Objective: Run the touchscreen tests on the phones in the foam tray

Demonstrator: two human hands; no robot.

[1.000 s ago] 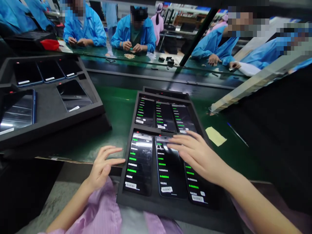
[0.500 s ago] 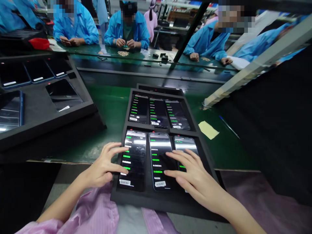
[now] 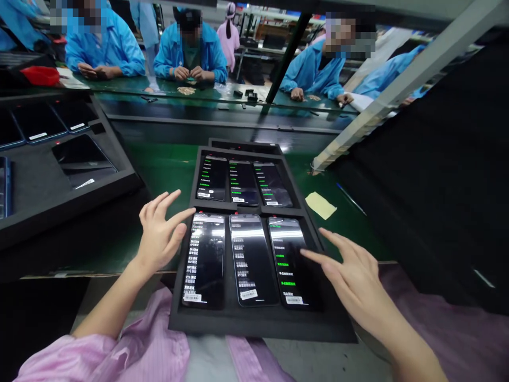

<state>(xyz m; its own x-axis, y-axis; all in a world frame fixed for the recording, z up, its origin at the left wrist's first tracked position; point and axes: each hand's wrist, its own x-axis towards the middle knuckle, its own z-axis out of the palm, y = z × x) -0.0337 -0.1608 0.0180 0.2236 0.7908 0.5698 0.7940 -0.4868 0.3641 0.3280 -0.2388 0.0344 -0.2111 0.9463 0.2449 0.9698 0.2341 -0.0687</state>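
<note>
A black foam tray (image 3: 254,321) lies in front of me with several phones in two rows, screens lit with green and white text. My left hand (image 3: 159,236) hovers open at the tray's left edge, fingers spread, fingertips by the top of the near-left phone (image 3: 203,260). My right hand (image 3: 352,276) is open at the tray's right side, its forefinger reaching onto the near-right phone (image 3: 289,262). The near-middle phone (image 3: 250,260) lies untouched between them. Neither hand holds anything.
A larger black tray (image 3: 59,196) with dark phones stands raised at the left. A yellow note (image 3: 320,205) lies on the green belt (image 3: 167,164). A black drape (image 3: 429,175) fills the right. Several people in blue coats work at the far bench.
Both hands have lifted off the near phones and moved outward, left hand to the left, right hand to the right. The near-left and near-middle screens now show white text lists.
</note>
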